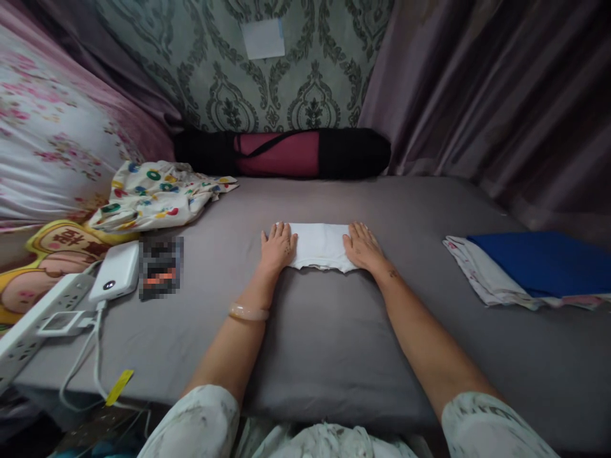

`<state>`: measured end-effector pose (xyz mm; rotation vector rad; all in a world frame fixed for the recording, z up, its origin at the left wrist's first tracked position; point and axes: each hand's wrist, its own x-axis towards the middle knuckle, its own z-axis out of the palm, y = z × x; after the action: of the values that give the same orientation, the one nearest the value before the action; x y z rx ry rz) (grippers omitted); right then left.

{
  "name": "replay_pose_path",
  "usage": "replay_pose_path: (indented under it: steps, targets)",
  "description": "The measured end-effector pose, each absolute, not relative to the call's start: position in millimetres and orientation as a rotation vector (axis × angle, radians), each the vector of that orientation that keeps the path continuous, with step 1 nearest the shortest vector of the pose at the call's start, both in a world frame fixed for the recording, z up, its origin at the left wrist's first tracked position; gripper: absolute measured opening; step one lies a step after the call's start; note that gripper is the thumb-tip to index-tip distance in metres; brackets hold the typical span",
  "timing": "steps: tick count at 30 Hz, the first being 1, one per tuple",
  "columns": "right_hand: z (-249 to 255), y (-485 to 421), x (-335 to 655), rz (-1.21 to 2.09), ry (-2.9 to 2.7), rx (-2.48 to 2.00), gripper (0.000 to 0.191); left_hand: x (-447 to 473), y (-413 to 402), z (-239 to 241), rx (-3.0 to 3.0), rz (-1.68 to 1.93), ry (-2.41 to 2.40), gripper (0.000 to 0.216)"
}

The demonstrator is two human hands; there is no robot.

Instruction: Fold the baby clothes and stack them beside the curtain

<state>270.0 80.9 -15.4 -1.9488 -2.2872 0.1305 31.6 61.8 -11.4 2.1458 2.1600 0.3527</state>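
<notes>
White folded cloth (321, 245) is lying beneath the left hand (279, 247) at nine o'clock and right hand (363, 248) at three, both resting flat, clasping nothing.

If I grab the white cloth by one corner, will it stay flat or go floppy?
Probably floppy: the white cloth has a wavy near edge, so it looks soft. It might unfold, since layers seem to show along that edge. It's likely light, being a small, low bundle with the left hand and right hand spread at its ends.
</notes>
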Motion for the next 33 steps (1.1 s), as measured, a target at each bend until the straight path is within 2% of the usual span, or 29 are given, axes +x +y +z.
replay_pose_path:
  steps: [5, 10, 20, 33]
  targets:
    - [-5, 74, 248, -0.004, -2.292, -1.813, 0.058, 31, 60, -4, 2.089, 0.505, 2.192, 0.043]
    - [-6, 65, 225, 0.088, -2.372, -1.739, 0.057, 27, 60, -2, 2.047, 0.542, 2.174, 0.041]
    - [3, 69, 210, 0.090, -2.361, -1.794, 0.055, 17, 69, -11, 1.975, 0.652, 2.106, 0.040]
    - [-6, 72, 188, 0.016, -2.327, -1.753, 0.053, 4, 81, -11, 1.651, 1.064, 2.071, 0.043]
